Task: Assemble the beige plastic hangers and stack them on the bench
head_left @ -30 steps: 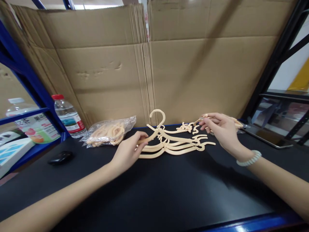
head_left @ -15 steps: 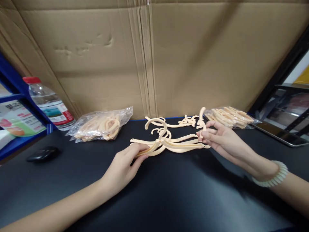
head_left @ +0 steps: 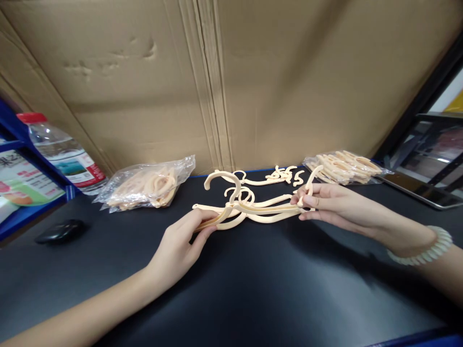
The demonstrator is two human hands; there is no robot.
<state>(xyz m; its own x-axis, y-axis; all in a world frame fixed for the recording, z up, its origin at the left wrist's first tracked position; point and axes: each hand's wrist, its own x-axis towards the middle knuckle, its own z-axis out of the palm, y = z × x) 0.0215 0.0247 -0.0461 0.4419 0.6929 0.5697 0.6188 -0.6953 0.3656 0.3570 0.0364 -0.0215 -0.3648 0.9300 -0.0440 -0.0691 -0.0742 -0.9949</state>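
Blue-edged black tabletop (head_left: 238,284): broadest, six o'clock.
Left hand (head_left: 178,246): gripping one beige hanger (head_left: 265,210).
Right hand (head_left: 334,205): pinching one curved beige strip (head_left: 316,175).

A makeshift workstation, closer to a small workshop than a home or office. Seen from the worker, creased cardboard (head_left: 311,86) walls off twelve o'clock, a blue metal rack (head_left: 7,118) stands at ten and a black metal frame (head_left: 421,91) at two. The black tabletop (head_left: 231,289) bears bagged hanger parts (head_left: 148,187) at eleven and one, with clothes hangers (head_left: 265,210) handled at twelve.
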